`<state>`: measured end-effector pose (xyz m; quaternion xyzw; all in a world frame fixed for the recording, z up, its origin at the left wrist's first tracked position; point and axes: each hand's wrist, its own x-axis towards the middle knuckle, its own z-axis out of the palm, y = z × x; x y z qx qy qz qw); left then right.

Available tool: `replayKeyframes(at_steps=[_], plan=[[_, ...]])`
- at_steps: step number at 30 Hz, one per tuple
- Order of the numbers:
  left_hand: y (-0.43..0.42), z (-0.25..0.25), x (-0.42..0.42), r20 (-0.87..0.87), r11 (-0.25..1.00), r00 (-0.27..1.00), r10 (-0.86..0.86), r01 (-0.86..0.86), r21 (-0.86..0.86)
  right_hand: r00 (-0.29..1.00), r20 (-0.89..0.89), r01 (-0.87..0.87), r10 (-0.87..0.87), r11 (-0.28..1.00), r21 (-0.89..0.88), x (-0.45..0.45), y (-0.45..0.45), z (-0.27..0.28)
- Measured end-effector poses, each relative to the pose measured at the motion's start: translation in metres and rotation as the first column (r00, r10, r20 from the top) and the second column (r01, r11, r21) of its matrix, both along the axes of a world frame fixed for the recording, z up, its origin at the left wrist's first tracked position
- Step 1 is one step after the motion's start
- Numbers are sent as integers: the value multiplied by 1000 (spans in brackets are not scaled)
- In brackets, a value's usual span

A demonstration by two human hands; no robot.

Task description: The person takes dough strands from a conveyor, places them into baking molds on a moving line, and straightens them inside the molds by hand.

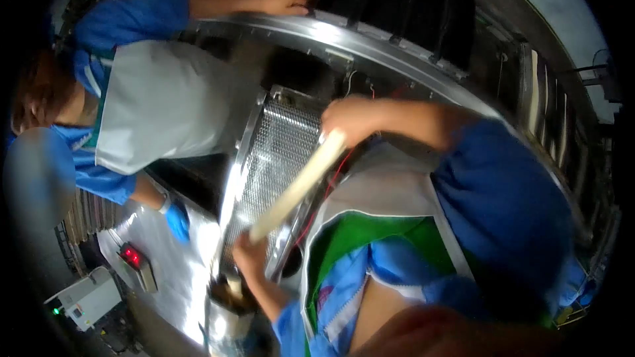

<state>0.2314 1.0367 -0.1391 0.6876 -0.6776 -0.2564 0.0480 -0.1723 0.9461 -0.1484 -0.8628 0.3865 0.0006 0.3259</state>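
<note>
A long pale strip that looks like dough (297,188) stretches at a slant between my two hands. My right hand (350,120) closes around its upper end. At the lower end, my left hand (251,252) has its fingers on the strip; blur softens their outline. Beneath the strip lies a perforated metal tray (281,129) with raised shiny sides. Close below my left hand stands a metal container (228,317) with a short pale piece (235,285) in it.
A co-worker in a grey apron (159,106) stands opposite, one bare hand (288,1) at a pale strip on the curved metal rim (331,34), one blue-gloved hand (176,223) over a steel table (175,297). Dark trays (423,6), a red-digit display (132,256) and a white box (89,299) surround us.
</note>
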Motion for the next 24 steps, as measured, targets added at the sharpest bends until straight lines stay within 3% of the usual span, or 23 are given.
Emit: replayKeyframes(at_steps=[1, 2, 3, 6, 8, 10, 11, 12, 14, 16, 18, 20, 22, 24], plan=[[-19, -5, -33, -159, 998, 986, -47, 39, -55, 998, 8, 61, -61, 998, 18, -47, -4, 8], [-38, -3, -66, -328, 991, 939, -107, 73, -114, 969, 213, 124, -124, 992, 15, -99, -4, 18], [-59, 3, -103, -386, 983, 904, -183, 158, -98, 952, 126, 275, -281, 960, 60, -149, -1, 34], [-106, 69, -232, -673, 930, 671, -311, 360, -71, 867, 107, 497, -486, 850, -174, -287, 0, 93], [-129, 80, -299, -717, 833, 489, -497, 499, -237, 741, -69, 562, -668, 673, -482, -345, -9, 111], [-144, 86, -354, -776, 735, 349, -525, 646, -206, 546, 33, 467, -837, 271, -841, -362, -18, 111], [-151, 78, -365, -666, 684, 413, -621, 701, -202, 574, 76, 464, -815, 248, -851, -370, -25, 105], [-153, 74, -372, -575, 693, 483, -661, 687, -220, 625, 185, 535, -758, 244, -809, -395, -38, 66], [-158, 45, -363, -489, 750, 586, -646, 606, -264, 608, 103, 650, -788, 418, -635, -372, -40, 41], [-153, 4, -326, -607, 878, 672, -425, 469, -96, 713, 17, 662, -701, 665, -347, -353, -37, 15], [-142, -28, -277, -605, 940, 793, -75, 258, 221, 850, -98, 473, -518, 832, -291, -337, -36, 5], [-106, -38, -232, -719, 950, 649, 248, -19, 311, 831, -70, 506, -551, 803, -314, -329, -43, -3], [-73, -49, -189, -656, 908, 633, 410, -214, 361, 846, -162, 419, -508, 822, -386, -324, -49, -8], [-39, -59, -153, -647, 922, 658, 385, -241, 303, 757, -408, 336, -510, 840, -425, -311, -59, 4]])
